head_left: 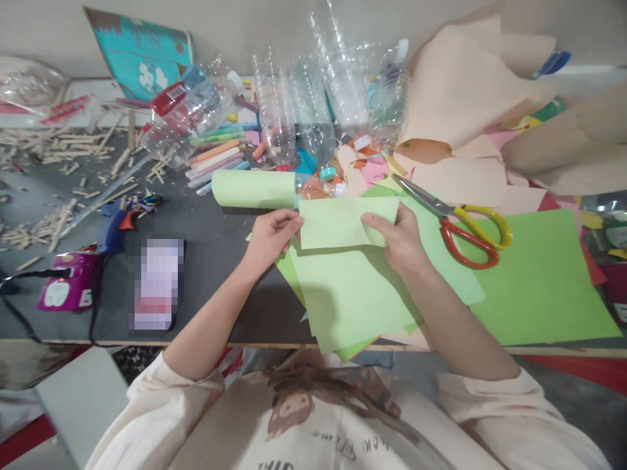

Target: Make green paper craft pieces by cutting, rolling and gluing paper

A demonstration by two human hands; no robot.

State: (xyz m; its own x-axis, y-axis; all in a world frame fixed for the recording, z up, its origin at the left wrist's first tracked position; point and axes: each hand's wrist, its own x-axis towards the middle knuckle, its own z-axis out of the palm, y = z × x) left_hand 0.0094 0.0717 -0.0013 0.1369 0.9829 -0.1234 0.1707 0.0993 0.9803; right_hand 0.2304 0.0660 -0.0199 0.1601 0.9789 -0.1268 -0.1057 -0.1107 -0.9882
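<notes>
A pale green paper strip (pixel 333 225) is stretched between my two hands above the table. My left hand (pixel 274 235) pinches its left end. At the other end, my right hand (pixel 404 238) grips it with the thumb on top. Just beyond lies a plastic bottle (pixel 318 188) on its side, its body wrapped in a light green paper sleeve (pixel 255 189). Below the strip are stacked light green sheets (pixel 353 294). Scissors (pixel 441 212) with one red and one yellow handle rest open to the right of my right hand.
Several clear bottles (pixel 313 111) stand at the back beside rolled coloured papers (pixel 220 160). To the left are a phone (pixel 157 281), a blue glue gun (pixel 112 225), a purple box (pixel 68 281) and scattered wooden sticks (pixel 34 153). Brown paper (pixel 465 85) rises at right behind a green sheet (pixel 543 281).
</notes>
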